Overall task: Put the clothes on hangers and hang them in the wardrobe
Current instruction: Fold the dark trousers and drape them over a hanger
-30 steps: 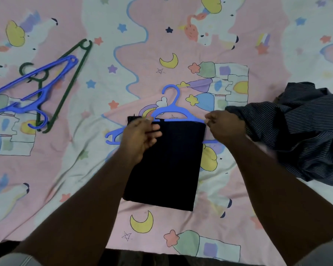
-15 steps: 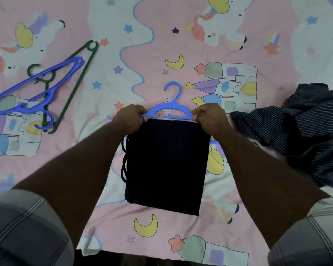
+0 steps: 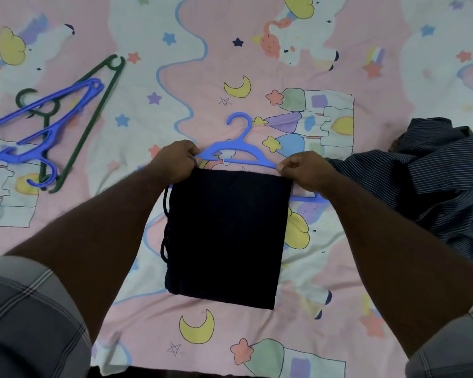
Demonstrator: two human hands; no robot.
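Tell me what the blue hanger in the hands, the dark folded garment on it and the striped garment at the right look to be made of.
Blue hanger: likely moulded plastic, one solid colour, thin flat bars, smooth.
Dark folded garment: soft matte fabric, navy or black; weave too dark to tell; a cord loops at its left edge.
Striped garment: thin woven cloth by its look, fine pale pinstripes, crumpled into soft folds.

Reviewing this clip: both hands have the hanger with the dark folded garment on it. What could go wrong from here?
1. The folded dark garment seems only draped over the blue hanger; lifting unevenly could let it slide off.
2. Both hands, left hand and right hand, pinch near the garment's top corners; if either slips, the hanger may tip.
3. Cords loop out on the garment's left edge and could snag.
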